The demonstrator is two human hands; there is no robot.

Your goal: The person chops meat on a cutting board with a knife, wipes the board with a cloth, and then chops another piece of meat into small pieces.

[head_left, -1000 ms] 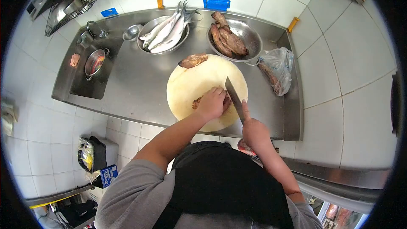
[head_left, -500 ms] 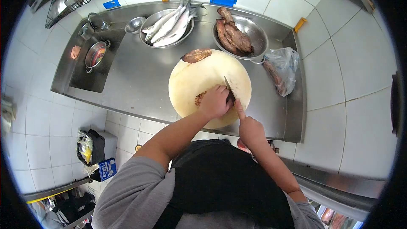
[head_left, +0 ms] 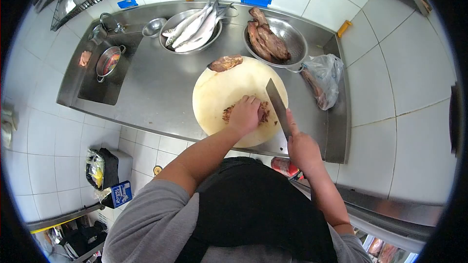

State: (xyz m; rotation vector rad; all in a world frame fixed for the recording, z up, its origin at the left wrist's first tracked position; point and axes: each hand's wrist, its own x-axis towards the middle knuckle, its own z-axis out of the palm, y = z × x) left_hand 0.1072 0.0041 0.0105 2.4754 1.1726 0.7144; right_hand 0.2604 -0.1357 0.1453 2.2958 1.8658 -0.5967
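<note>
A round cutting board [head_left: 209, 90] lies on the steel counter. My left hand [head_left: 246, 113] rests low on it, fingers together and curled down over chopped dark meat [head_left: 264, 112], which shows on both sides of the hand; what lies under the palm is hidden. My right hand [head_left: 304, 151] grips a broad-bladed kitchen knife [head_left: 278, 104], index finger stretched along the blade. The blade slants over the board's right side, apart from the left hand. Toward the board's far edge lies a larger piece of browned meat [head_left: 225, 63].
Behind the board stand a bowl of whole fish [head_left: 195, 31] and a colander [head_left: 296, 34] with browned meat slabs [head_left: 268, 39]. A plastic bag [head_left: 329, 75] with meat lies at right. The sink [head_left: 97, 92] at left holds a small pot [head_left: 108, 63]. A bin [head_left: 105, 168] stands below.
My right hand has drawn the knife rightward, away from my left hand, so more of the blade and the chopped meat shows. My left hand stays nearly in place.
</note>
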